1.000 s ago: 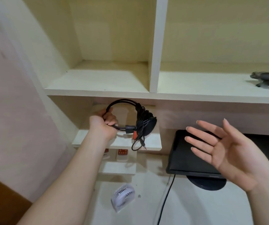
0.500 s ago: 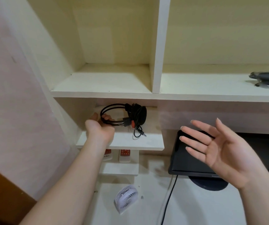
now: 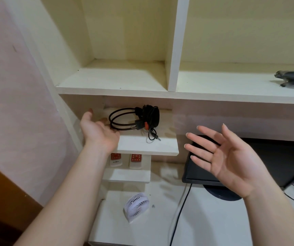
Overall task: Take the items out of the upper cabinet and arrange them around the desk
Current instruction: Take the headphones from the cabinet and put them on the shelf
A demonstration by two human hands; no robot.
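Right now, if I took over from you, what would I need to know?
Both hands hold nothing: left hand is open beside the headphones, right hand is open in the air before the monitor.
Headphones lie on the small shelf; the fan stands on the desk.
Done: those two are placed.
Left: a dark item sits on the upper cabinet shelf. Take it down.

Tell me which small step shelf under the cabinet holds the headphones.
The upper small white shelf holds the black wired headphones; the lower, narrower white shelf carries two white remotes with red keypads.
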